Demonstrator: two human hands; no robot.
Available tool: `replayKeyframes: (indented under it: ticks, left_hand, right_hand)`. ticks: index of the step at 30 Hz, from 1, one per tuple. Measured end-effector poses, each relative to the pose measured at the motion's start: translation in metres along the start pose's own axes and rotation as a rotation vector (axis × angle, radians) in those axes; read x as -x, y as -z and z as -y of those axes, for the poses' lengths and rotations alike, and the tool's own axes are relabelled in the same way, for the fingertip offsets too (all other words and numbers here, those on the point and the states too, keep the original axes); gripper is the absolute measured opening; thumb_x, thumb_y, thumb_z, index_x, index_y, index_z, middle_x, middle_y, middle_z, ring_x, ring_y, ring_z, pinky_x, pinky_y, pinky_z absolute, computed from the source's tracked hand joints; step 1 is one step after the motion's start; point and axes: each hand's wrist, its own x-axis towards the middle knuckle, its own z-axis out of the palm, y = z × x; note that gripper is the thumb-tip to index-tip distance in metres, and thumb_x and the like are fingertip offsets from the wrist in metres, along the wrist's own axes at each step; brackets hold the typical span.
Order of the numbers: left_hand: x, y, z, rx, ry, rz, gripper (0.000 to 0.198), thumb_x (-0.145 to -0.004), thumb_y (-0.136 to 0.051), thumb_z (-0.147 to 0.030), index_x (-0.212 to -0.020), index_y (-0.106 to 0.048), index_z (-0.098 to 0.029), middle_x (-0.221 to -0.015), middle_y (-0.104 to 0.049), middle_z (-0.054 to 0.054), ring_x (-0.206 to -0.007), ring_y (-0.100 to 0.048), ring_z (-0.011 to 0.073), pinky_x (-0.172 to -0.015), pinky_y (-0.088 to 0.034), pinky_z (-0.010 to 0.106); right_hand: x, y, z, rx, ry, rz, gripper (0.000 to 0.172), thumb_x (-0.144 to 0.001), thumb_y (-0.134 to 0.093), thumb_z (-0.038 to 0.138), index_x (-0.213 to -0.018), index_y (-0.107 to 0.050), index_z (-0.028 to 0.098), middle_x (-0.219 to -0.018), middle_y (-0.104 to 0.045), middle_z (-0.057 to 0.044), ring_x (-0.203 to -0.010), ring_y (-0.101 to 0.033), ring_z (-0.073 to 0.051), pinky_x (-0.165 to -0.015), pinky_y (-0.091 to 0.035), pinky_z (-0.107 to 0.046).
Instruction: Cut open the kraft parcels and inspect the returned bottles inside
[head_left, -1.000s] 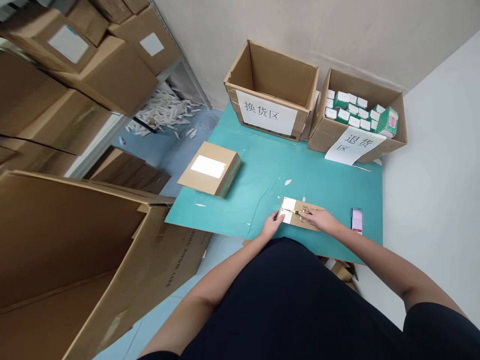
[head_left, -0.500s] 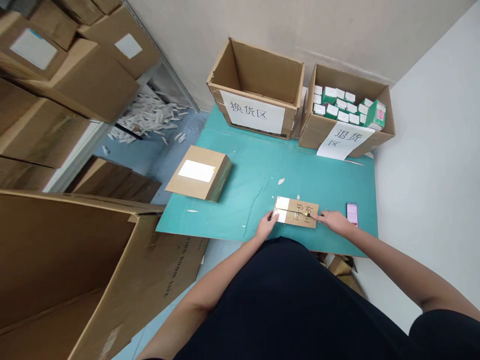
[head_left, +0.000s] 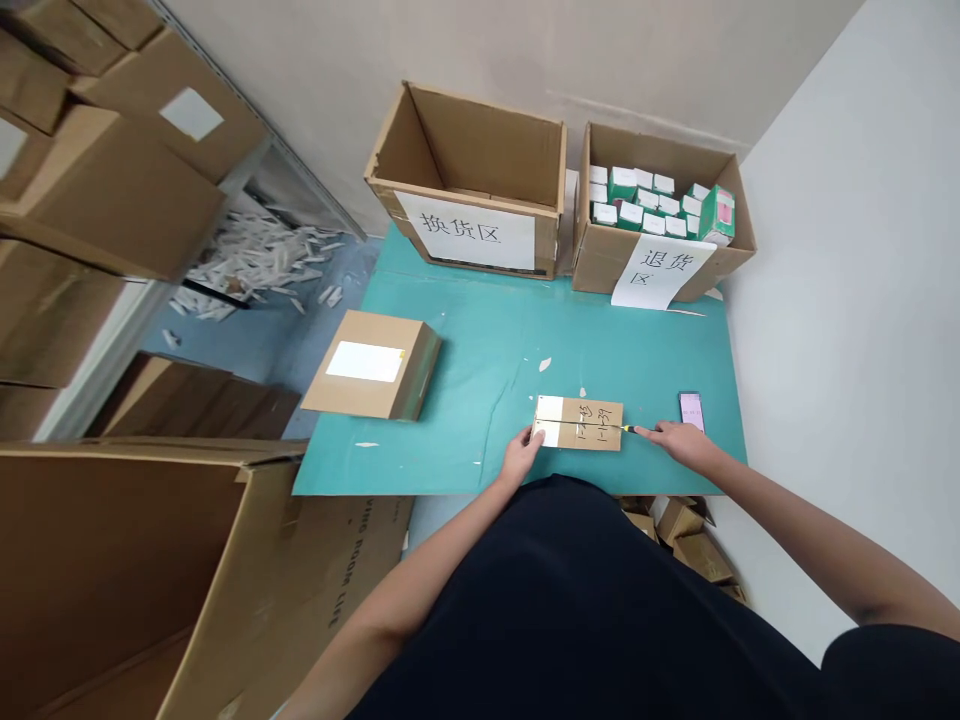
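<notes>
A small brown cardboard box with a white label and handwritten numbers lies near the front edge of the green table. A dark slit or seam runs lengthwise along its top. My left hand grips the box's left end, thumb on top. In my right hand is a yellow-and-black box cutter, its tip at the right end of the slit. The fingers are closed around its handle. A phone with a lit pinkish screen lies just behind my right hand.
A larger labelled carton sits on the table's left side. Two open boxes stand at the back: one shows no contents, the other holds several green-and-white packs. A big open carton and loaded shelves flank the left.
My right hand has drawn the box cutter rightward along the top of the small box to its right end. My left hand keeps its grip. The head view has shifted slightly.
</notes>
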Motion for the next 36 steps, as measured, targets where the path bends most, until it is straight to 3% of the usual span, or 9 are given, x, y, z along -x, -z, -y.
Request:
replayKeyframes:
  ticks: [7, 12, 14, 17, 21, 24, 28, 36]
  left_hand:
    - [-0.002, 0.002, 0.003, -0.064, -0.001, 0.043, 0.053, -0.085, -0.062, -0.052, -0.121, -0.068, -0.014, -0.125, -0.072, 0.014, -0.121, -0.065, 0.0309, -0.105, -0.050, 0.040]
    - [-0.007, 0.004, 0.007, -0.160, -0.002, 0.032, 0.063, -0.089, -0.060, -0.048, -0.141, -0.054, -0.013, -0.141, -0.061, 0.017, -0.130, -0.059, 0.0296, -0.110, -0.046, 0.041]
    - [-0.008, 0.009, 0.004, -0.270, -0.037, 0.023, 0.071, -0.090, -0.060, -0.046, -0.151, -0.042, -0.014, -0.150, -0.052, 0.018, -0.137, -0.053, 0.0301, -0.112, -0.043, 0.042]
    - [-0.010, 0.016, -0.008, -0.545, -0.228, 0.035, 0.081, -0.089, -0.062, -0.044, -0.157, -0.031, -0.016, -0.163, -0.033, 0.018, -0.150, -0.034, 0.0323, -0.120, -0.033, 0.047]
    - [-0.013, 0.014, -0.034, -0.926, -0.586, 0.209, 0.084, -0.083, -0.072, -0.042, -0.155, -0.036, -0.018, -0.167, -0.023, 0.017, -0.156, -0.015, 0.0356, -0.126, -0.014, 0.053]
    - [-0.019, 0.002, -0.049, -1.104, -0.723, 0.394, 0.087, -0.079, -0.077, -0.041, -0.154, -0.038, -0.018, -0.166, -0.026, 0.018, -0.155, -0.015, 0.0369, -0.126, -0.009, 0.055]
    - [-0.029, -0.012, -0.059, -1.228, -0.726, 0.511, 0.093, -0.077, -0.080, -0.044, -0.155, -0.035, -0.021, -0.166, -0.025, 0.019, -0.155, -0.016, 0.0381, -0.125, -0.010, 0.059]
    - [-0.034, -0.014, -0.065, -1.328, -0.722, 0.583, 0.115, -0.064, -0.089, -0.046, -0.159, -0.028, -0.025, -0.167, -0.020, 0.020, -0.154, -0.013, 0.0437, -0.122, -0.003, 0.066]
  right_hand:
    - [0.018, -0.015, -0.003, 0.025, -0.013, -0.042, 0.071, -0.092, -0.041, 0.002, -0.152, -0.042, 0.041, -0.103, -0.065, -0.006, -0.072, -0.060, -0.015, -0.063, -0.038, -0.024]
    - [0.038, -0.033, -0.006, -0.101, -0.097, -0.100, 0.058, -0.098, -0.041, 0.013, -0.151, -0.046, 0.037, -0.105, -0.068, -0.009, -0.073, -0.063, -0.018, -0.062, -0.042, -0.025]
    - [0.043, -0.043, -0.004, -0.252, -0.185, -0.160, 0.052, -0.100, -0.042, 0.023, -0.151, -0.047, 0.035, -0.109, -0.070, -0.010, -0.078, -0.065, -0.020, -0.063, -0.045, -0.026]
    - [0.041, -0.060, 0.007, -0.704, -0.371, -0.282, 0.051, -0.099, -0.044, 0.031, -0.150, -0.049, 0.031, -0.113, -0.072, -0.008, -0.080, -0.068, -0.020, -0.067, -0.053, -0.028]
    - [0.020, -0.079, 0.040, -1.354, -0.593, -0.365, 0.060, -0.095, -0.047, 0.040, -0.152, -0.045, 0.023, -0.101, -0.074, -0.007, -0.069, -0.067, -0.018, -0.059, -0.056, -0.029]
    - [0.004, -0.088, 0.066, -1.576, -0.641, -0.442, 0.072, -0.088, -0.055, 0.052, -0.151, -0.047, 0.019, -0.097, -0.073, -0.007, -0.066, -0.065, -0.017, -0.053, -0.054, -0.027]
    - [-0.004, -0.094, 0.085, -1.683, -0.665, -0.481, 0.081, -0.080, -0.060, 0.063, -0.148, -0.051, 0.019, -0.092, -0.072, -0.006, -0.062, -0.063, -0.016, -0.047, -0.050, -0.024]
    - [0.002, -0.100, 0.085, -1.723, -0.607, -0.462, 0.072, -0.085, -0.060, 0.055, -0.147, -0.053, 0.019, -0.092, -0.073, -0.005, -0.060, -0.061, -0.013, -0.045, -0.047, -0.021]
